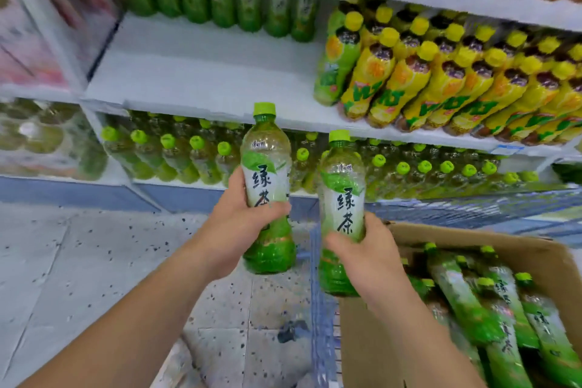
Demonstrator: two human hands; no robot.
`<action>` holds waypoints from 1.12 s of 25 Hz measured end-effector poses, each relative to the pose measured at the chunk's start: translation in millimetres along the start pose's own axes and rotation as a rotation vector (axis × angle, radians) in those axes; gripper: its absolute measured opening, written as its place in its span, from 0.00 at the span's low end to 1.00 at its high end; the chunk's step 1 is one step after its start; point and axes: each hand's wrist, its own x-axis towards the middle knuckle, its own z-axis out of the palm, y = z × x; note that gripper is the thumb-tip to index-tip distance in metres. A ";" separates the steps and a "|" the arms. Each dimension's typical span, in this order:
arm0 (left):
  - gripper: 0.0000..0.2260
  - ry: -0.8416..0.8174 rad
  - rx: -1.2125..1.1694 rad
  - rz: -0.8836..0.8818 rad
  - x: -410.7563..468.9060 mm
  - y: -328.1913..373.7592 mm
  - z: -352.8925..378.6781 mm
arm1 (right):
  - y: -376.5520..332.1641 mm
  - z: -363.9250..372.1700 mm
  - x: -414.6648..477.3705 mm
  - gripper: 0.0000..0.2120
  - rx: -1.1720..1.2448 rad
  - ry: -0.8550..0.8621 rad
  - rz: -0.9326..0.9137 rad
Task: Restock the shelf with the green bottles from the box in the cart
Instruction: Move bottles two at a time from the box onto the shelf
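Bottles, two, both upright and clear of the box, held mid-frame just below the shelf edge. Left hand (pixel 239 230) holds left-hand bottle (pixel 267 173), fingers (pixel 275 208) clamped round the label at mid-body. Right hand (pixel 370 257) grips right-hand bottle (pixel 341 195) the same way, slightly lower in frame. Box (pixel 472 238), lower right, sits in blue wire cart (pixel 324 309), with spare bottles (pixel 466 309) lying inside. Likely target is the bare stretch of middle shelf (pixel 204 72), in front of back row (pixel 220 0) at upper centre. Yellow bottles (pixel 441 82) crowd its right side. Judged full, so fairly heavy for one hand; thin plastic walls probably give under a squeeze, and the film label looks slick. Mid-body hold suits; the narrow cap offers poor purchase.
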 end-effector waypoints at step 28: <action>0.19 0.461 0.627 0.425 166.5 139.3 -303.4 | -180.8 282.8 203.1 0.14 0.008 -0.195 -0.351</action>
